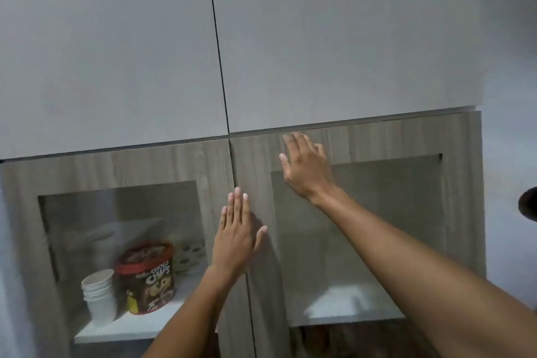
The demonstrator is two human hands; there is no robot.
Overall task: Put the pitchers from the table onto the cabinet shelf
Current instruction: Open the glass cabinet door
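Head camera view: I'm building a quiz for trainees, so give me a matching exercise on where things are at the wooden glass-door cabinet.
Things:
1. left hand
2. right hand
3. stack of white paper cups
4. red-lidded brown cereal tub

Places:
A. shelf, right of the cups
B. right door's top frame
C. shelf, far left
D. flat at the door seam

Pairs: 1-D, 2-B, 3-C, 4-A
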